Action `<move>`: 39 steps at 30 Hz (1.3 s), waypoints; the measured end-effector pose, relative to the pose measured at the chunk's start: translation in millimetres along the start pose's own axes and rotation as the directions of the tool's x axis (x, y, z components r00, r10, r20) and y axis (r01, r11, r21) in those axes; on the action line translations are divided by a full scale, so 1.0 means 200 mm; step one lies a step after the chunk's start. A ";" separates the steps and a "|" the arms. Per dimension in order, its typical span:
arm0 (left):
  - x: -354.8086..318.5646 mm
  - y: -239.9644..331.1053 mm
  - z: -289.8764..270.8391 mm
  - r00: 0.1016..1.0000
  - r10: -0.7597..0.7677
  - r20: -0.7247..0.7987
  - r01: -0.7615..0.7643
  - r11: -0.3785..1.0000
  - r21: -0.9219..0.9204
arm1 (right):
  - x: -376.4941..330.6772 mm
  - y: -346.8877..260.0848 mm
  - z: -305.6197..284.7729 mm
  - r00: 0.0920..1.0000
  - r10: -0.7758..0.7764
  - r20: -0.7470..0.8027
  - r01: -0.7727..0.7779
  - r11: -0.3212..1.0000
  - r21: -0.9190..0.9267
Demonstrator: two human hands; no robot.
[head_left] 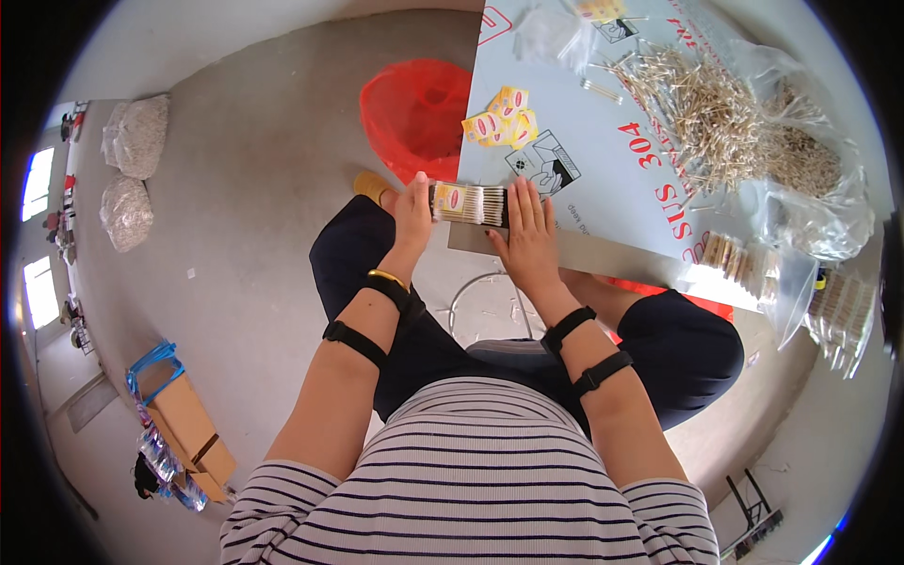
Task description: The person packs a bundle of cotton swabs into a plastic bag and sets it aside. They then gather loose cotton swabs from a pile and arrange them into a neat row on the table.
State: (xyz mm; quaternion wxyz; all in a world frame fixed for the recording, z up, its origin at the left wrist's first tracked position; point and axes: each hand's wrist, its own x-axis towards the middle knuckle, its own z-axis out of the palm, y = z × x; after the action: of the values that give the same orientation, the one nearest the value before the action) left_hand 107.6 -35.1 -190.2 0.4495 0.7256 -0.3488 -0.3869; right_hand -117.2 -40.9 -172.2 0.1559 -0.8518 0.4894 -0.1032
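A row of cotton swabs (486, 204) lies side by side at the table's near left corner, with a yellow printed card (453, 200) over its left part. Dark edges show at both ends of the row, perhaps of a holder. My left hand (411, 218) grips the left end, its fingers closed around it. At the right end, my right hand (531, 235) lies with its fingers stretched out flat, its thumb toward the table edge; it touches or nearly touches the row. Beyond them are several loose yellow cards (502, 121).
A large heap of loose swabs (702, 118) covers the table's (574, 122) right side, beside clear plastic bags (556, 40). Swab bundles (730, 254) lie at the near right edge. A red bag-lined bin (410, 108) stands left of the table. Cardboard boxes (188, 414) and full sacks (137, 137) stand farther left.
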 end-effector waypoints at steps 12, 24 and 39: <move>0.07 -0.15 0.02 0.975 0.217 0.044 -0.221 0.968 0.121 | 0.06 -0.20 0.10 0.996 0.081 -0.032 -0.083 0.995 -0.050; -0.04 -0.11 -0.04 0.925 -0.377 0.053 0.346 0.775 -0.530 | 0.05 -0.18 -0.05 0.979 0.202 -0.021 -0.188 0.943 0.275; -0.17 -0.04 0.18 0.907 -0.420 0.041 0.291 0.552 -0.781 | 0.11 -0.26 0.15 0.911 0.384 0.148 -0.381 0.650 0.658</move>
State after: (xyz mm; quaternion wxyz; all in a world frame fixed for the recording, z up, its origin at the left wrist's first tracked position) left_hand 63.2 -17.1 -200.4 0.6527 0.5444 0.0399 -0.5253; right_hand -55.2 -30.9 -180.6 0.4701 -0.6139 0.5870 -0.2399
